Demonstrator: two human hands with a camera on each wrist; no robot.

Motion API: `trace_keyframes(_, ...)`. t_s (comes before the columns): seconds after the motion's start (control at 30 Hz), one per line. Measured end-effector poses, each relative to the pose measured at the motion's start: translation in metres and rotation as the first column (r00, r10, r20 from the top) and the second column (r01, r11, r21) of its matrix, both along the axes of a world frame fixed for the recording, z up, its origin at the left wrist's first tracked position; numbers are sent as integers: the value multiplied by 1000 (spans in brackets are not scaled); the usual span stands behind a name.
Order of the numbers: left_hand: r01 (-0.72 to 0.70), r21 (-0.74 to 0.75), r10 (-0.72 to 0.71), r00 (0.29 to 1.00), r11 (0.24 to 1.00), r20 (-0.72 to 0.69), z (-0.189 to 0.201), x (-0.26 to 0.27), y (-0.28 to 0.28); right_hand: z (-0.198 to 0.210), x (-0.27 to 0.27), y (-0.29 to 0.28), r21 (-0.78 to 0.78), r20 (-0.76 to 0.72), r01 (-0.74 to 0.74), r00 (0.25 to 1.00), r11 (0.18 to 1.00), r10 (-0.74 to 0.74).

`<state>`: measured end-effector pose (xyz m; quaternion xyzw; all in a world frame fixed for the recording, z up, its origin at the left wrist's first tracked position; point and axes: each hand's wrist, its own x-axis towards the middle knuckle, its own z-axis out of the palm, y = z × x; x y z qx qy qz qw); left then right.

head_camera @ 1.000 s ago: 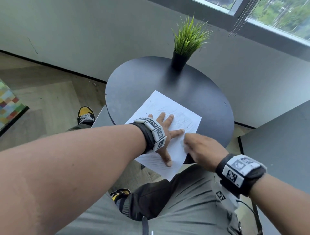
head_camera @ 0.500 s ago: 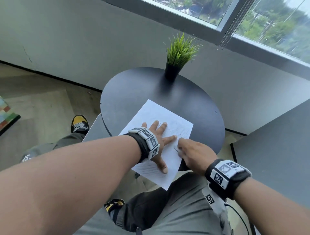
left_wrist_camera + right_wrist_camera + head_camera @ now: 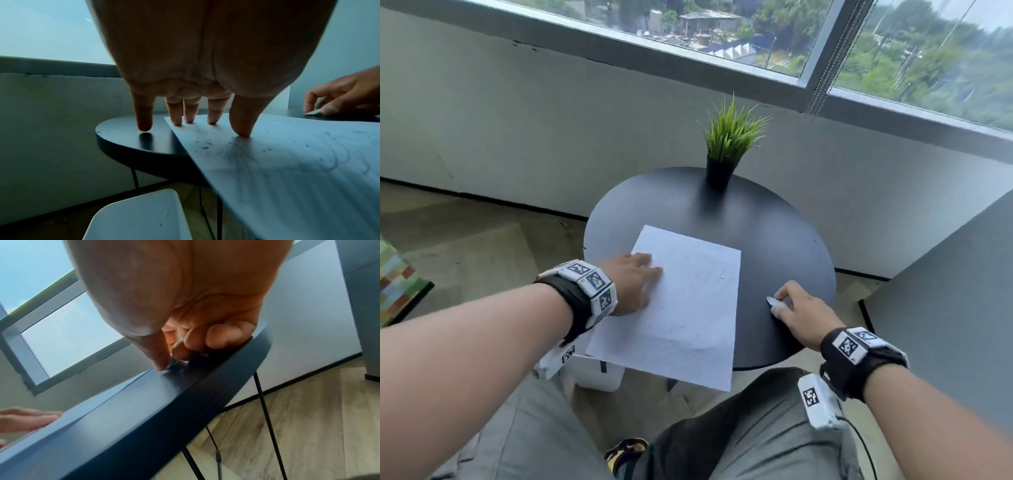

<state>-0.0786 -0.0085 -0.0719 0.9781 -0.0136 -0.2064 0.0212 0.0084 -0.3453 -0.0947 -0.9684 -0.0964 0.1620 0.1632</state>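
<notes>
Hands apart: left hand [image 3: 630,284] spread on paper [image 3: 688,308], right hand [image 3: 803,315] pinching white scrap [image 3: 771,301].

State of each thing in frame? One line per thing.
paper: flat on the table, near edge overhanging, faint marks
left hand: fingers straight, tips pressing the paper's left edge
right hand: pinching a white piece
white piece: touching the table, right of the paper
plant: upright, far edge
table: level
</notes>
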Motion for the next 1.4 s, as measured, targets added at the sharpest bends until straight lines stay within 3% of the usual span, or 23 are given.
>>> trace_keyframes(0.23,-113,43,111,993,993,49,-9,13,-23,-3,3,-1,92,5,113,993,989,-114)
trace_keyframes(0.43,-145,-171,166,980,974,112,-12,-5,-10,-8,-1,-3,70,47,91,994,993,-94)
trace_keyframes(0.6,-104,-113,116,987,988,111,-31,-37,-17,-6,3,-1,6,57,76,995,997,-77)
trace_keyframes(0.77,-123,-116,131,989,986,64,-41,-30,-31,10,15,9,46,-48,125,991,991,-122)
trace_keyframes(0.93,-143,-119,147,989,983,28,-41,-24,-39,35,30,41,-42,211,50,977,998,-40)
trace_keyframes(1.07,-153,-125,156,988,980,15,-42,-19,-41,85,31,65,205,386,24,917,978,-104)
trace_keyframes(1.1,-148,-119,151,989,982,10,-42,-19,-42,90,26,71,213,373,-29,926,977,-54)
trace_keyframes(1.17,-136,-100,136,991,986,-6,-41,-19,-45,81,6,86,108,276,-216,944,970,179)
trace_keyframes(1.27,-126,-81,124,992,989,-27,-40,-16,-49,44,-21,106,-51,111,-482,868,875,485)
trace_keyframes(1.4,-96,-94,98,995,991,18,-42,-20,-49,15,-29,120,-211,75,-589,786,780,614)
